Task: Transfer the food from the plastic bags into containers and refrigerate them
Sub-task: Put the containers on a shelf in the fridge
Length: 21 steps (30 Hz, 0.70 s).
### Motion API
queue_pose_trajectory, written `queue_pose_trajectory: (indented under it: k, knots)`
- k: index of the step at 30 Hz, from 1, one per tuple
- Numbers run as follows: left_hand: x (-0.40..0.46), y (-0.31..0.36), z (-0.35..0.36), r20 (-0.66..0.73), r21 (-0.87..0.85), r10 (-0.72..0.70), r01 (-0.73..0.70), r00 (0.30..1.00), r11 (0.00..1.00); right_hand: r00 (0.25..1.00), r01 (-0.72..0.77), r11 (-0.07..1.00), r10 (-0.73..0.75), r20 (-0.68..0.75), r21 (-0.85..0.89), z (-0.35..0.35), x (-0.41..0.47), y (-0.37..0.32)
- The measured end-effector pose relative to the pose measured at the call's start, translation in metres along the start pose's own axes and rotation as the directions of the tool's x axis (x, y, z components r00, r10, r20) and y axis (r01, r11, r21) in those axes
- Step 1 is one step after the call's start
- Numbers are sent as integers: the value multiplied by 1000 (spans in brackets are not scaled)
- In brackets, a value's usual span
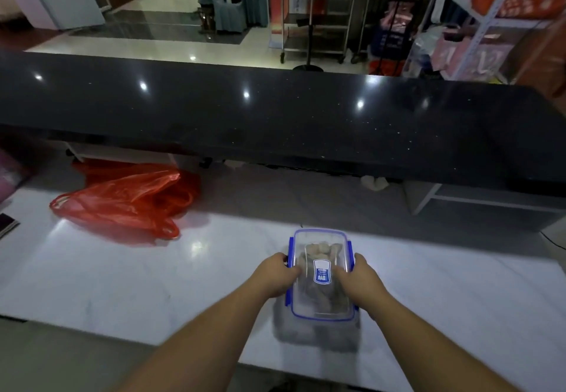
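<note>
White counter (122, 284): both hands (277, 273) grip lidded container (320, 244) of food.

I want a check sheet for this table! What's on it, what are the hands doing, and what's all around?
Surface: white glossy table.
Job's things: clear container with blue-clipped lid, food inside; red plastic bag lying slack at far left.
Clutter: dark flat object at left edge.
Hands: left hand and right hand grip the container's sides.
Cables: thin dark cable at right edge.
Surroundings: black counter, metal trolley, shelving.
</note>
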<state>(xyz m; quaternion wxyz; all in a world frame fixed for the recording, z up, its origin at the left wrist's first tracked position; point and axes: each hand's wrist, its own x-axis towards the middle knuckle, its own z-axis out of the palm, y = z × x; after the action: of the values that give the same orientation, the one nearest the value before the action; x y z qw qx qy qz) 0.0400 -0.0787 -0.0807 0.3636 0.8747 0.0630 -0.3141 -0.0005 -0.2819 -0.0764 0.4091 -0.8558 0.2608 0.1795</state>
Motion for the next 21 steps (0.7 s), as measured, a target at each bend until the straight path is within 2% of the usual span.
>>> queue_pose_trajectory:
  k: [3, 6, 12, 21]
  knots:
    - [-1, -1, 1, 26, -152, -17, 21, 1000, 988, 995, -96, 982, 94, 19, 160, 7, -7, 7]
    - [-2, 1, 1, 28, -233, -30, 36, 999, 972, 989, -150, 965, 150, 16, 216, 10, -13, 7]
    - [-3, 5, 0, 34, -203, -9, 16, 999, 979, 978, -202, 940, 211, -1, 276, 7, -20, 9]
    - [-16, 33, 19, 65, -203, 63, -48, 996, 978, 971, -180, 917, 223, -85, 355, -20, -50, 33]
